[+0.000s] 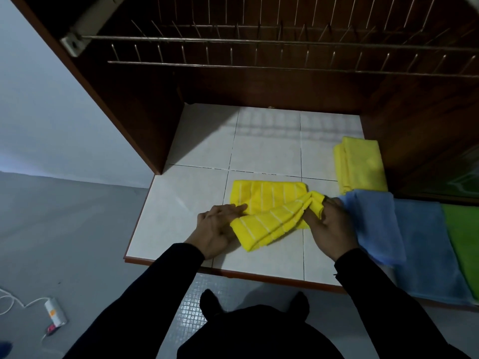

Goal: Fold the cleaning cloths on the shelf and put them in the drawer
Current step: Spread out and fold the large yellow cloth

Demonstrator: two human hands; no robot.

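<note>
**Ana:** On the tiled shelf (264, 151), near its front edge, the striped yellow cloth (269, 200) lay half folded, with its near part being brought across at a slant. The left hand (215, 229) lay on the cloth's left end, fingers mostly straight and pressing it down; the right hand (329, 224) pinched a bunched corner at the right end.

**Ben:** So the fold was skewed. What would have made it tidy?

**Ana:** I judged the pinned left end was the hinge. The right hand needed to shake the bunch flat, then carry that corner up until the stripes on both layers ran parallel and the edges met. After that, a flat palm stroke from left to right would have set the crease.

**Ben:** Anything in the way?

**Ana:** A blue cloth (373, 224) lay touching the right hand's far side, over a second blue cloth (430, 250) and beside a green cloth (464, 234) that hung over the front edge. Dragging the yellow corner wide could have caught them. A folded plain yellow cloth (360, 161) sat behind, against the cabinet wall, well out of reach of the fold.

**Ben:** And the drawer?

**Ana:** I could not see one. Only a wire dish rack (285, 50) hung above.
</note>
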